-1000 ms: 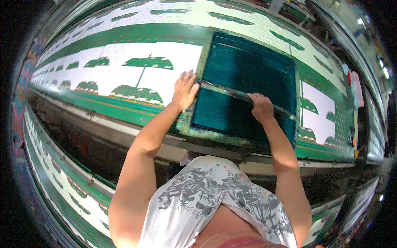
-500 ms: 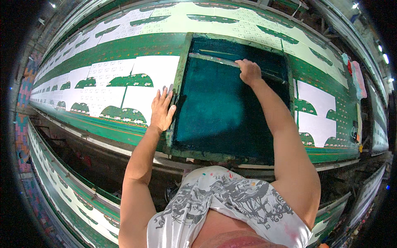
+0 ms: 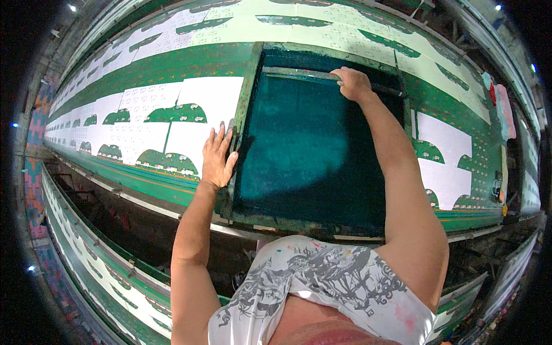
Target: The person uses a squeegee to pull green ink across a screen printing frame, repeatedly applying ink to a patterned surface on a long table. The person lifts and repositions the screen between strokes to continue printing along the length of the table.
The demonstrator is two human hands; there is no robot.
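A printing screen (image 3: 248,95) with a worn frame and dark teal mesh lies flat on the long green table in front of me. Across its far end sits a long, narrow squeegee (image 3: 299,73), roughly parallel to the far frame edge. My right hand (image 3: 353,84) grips the squeegee toward its right part, fingers wrapped over the top. My left hand (image 3: 217,158) rests at the screen's left edge, fingers outstretched and holding nothing. White cut fabric pieces (image 3: 213,95) with curved edges lie left of the screen. My right arm casts a shadow over the mesh.
More white pieces (image 3: 443,135) lie to the right of the screen, and further rows line the table's far side. Pink cloth (image 3: 505,109) hangs at the right end. Behind the near table edge, another table with white pieces (image 3: 92,259) runs at lower left.
My right hand and the squeegee have shifted slightly away from me, and the squeegee now lies more level. My left hand stays by the screen's left edge. The view has shifted slightly.
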